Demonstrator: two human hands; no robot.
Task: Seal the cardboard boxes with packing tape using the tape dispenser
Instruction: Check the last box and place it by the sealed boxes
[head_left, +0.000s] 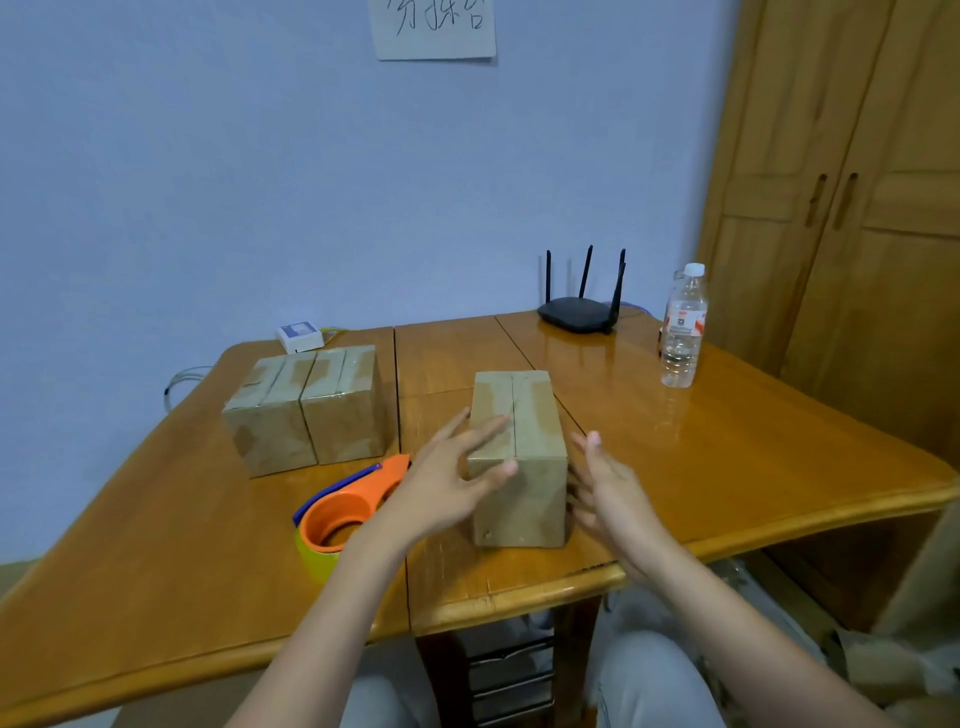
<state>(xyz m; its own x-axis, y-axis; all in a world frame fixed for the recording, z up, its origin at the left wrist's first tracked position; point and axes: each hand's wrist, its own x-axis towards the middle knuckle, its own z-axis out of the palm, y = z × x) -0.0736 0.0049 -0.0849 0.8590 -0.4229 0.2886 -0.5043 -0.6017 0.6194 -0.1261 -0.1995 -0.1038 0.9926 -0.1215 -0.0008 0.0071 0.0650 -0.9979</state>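
Observation:
A small cardboard box (524, 457) stands in the middle of the wooden table (753, 457), its top flaps closed along a centre seam. My left hand (447, 480) is spread with straight fingers against the box's left side and top edge. Just off the box's right side, my right hand (605, 486) is open with its palm facing the box. An orange tape dispenser (345, 506) holding a yellowish tape roll lies on the table left of my left wrist. Two more cardboard boxes (306, 408) sit side by side at the back left, with tape on their tops.
A black router (579, 312) with three antennas sits at the back of the table. A clear water bottle (684, 327) stands at the back right. A small white device (300, 335) lies behind the two boxes. A wooden wardrobe (857, 208) fills the right side.

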